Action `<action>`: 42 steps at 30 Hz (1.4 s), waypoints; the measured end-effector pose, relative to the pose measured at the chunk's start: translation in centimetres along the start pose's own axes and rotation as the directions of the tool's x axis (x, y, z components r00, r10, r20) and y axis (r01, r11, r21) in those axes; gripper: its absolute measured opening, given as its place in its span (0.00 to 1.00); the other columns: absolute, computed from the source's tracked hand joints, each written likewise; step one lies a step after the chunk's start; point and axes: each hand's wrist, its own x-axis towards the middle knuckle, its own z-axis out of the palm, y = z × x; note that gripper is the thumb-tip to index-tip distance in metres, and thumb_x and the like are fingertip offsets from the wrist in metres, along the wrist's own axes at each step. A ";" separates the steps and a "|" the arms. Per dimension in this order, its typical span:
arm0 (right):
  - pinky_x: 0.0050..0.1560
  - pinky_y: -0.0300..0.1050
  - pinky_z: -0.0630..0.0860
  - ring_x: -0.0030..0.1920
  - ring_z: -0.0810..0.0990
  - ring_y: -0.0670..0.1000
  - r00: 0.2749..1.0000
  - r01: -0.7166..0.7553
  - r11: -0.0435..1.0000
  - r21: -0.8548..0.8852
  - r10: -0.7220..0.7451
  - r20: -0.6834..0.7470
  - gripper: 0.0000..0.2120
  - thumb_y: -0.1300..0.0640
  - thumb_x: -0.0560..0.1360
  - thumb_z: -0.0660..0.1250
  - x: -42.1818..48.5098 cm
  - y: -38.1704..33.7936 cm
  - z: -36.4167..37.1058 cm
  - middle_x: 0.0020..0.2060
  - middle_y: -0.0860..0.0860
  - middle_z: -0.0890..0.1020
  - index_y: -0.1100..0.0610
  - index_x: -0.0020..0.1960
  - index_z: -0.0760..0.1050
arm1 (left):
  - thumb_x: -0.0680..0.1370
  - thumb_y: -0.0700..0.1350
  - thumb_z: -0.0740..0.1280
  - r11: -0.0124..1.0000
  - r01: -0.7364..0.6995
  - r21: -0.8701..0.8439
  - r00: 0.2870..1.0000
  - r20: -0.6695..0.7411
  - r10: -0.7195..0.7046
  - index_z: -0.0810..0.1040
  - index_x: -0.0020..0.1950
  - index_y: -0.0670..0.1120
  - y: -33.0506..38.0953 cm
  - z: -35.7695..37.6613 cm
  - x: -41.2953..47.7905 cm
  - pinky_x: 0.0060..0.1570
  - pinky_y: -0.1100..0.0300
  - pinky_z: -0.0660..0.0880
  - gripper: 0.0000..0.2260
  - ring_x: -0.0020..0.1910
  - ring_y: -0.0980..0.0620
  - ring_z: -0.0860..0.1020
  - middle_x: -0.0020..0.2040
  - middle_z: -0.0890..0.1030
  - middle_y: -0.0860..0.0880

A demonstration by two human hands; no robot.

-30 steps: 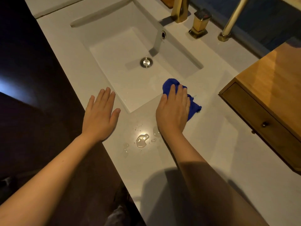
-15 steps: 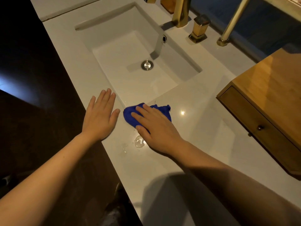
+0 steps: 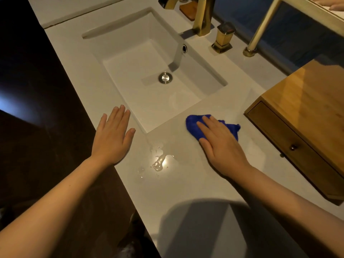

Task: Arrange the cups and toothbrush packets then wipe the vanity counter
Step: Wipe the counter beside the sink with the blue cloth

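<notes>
A crumpled bright-blue cleaning cloth (image 3: pixel 193 125) lies on the pale stone vanity counter (image 3: pixel 186 183), just beside the near right corner of the recessed white rectangular sink (image 3: pixel 141 53). The right hand (image 3: pixel 221 144) presses it flat with palm and extended fingers rather than a closed grasp, a hold suited to sweeping strokes. A small puddle of clear water (image 3: pixel 160 162) sits near the counter's front edge, between the two hands and apart from the cloth; it appears to be the wiping that remains. The left hand (image 3: pixel 112 136) rests spread and empty at the front edge beside the sink's near left corner, probably as a brace. A wooden drawer box (image 3: pixel 305 116) occupies the counter's right side; a brass tap (image 3: pixel 202 15) stands behind the sink. No cups or toothbrush packets are visible.
</notes>
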 end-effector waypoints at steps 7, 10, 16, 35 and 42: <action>0.71 0.57 0.64 0.70 0.65 0.59 0.941 -0.309 0.945 -0.107 0.288 -0.178 0.21 0.54 0.80 0.51 4.1 1.9 -0.4 0.69 0.60 0.69 0.62 0.70 0.64 | 0.78 0.59 0.40 1.000 0.003 0.006 1.000 -0.010 -0.003 0.51 0.76 0.44 -0.2 0.1 0.0 0.75 0.49 0.45 0.31 0.77 0.48 0.48 0.78 0.52 0.46; 0.68 0.57 0.68 0.67 0.69 0.58 0.906 -0.398 0.905 -0.147 0.363 -0.217 0.21 0.53 0.80 0.50 6.4 1.9 -0.4 0.66 0.60 0.72 0.63 0.69 0.65 | 0.78 0.59 0.39 1.000 0.003 0.015 1.000 -0.010 -0.003 0.52 0.76 0.44 -0.1 0.2 0.1 0.75 0.48 0.45 0.31 0.77 0.48 0.48 0.78 0.52 0.46; 0.67 0.54 0.66 0.66 0.68 0.57 0.942 -0.316 0.932 -0.180 0.287 -0.172 0.20 0.54 0.80 0.50 7.7 0.2 0.1 0.66 0.58 0.72 0.61 0.69 0.66 | 0.77 0.59 0.39 1.000 0.006 0.020 1.000 -0.016 -0.005 0.51 0.76 0.45 0.0 0.2 0.1 0.75 0.49 0.44 0.30 0.77 0.49 0.48 0.78 0.52 0.46; 0.74 0.52 0.56 0.74 0.61 0.55 0.994 -0.084 0.995 -0.057 0.087 0.062 0.21 0.54 0.80 0.50 -0.6 -10.1 4.8 0.73 0.53 0.65 0.56 0.73 0.61 | 0.78 0.57 0.42 1.000 -0.024 0.009 1.000 -0.016 0.024 0.52 0.76 0.43 -0.3 0.2 0.2 0.74 0.47 0.47 0.29 0.77 0.47 0.50 0.78 0.53 0.44; 0.72 0.53 0.58 0.73 0.64 0.56 0.988 -0.153 0.985 -0.081 0.152 -0.018 0.26 0.51 0.78 0.43 -1.0 -12.1 6.5 0.72 0.55 0.68 0.57 0.72 0.61 | 0.79 0.55 0.44 0.999 -0.038 0.003 0.999 -0.020 0.038 0.53 0.76 0.43 -0.5 0.4 0.2 0.74 0.46 0.47 0.28 0.77 0.46 0.51 0.78 0.54 0.43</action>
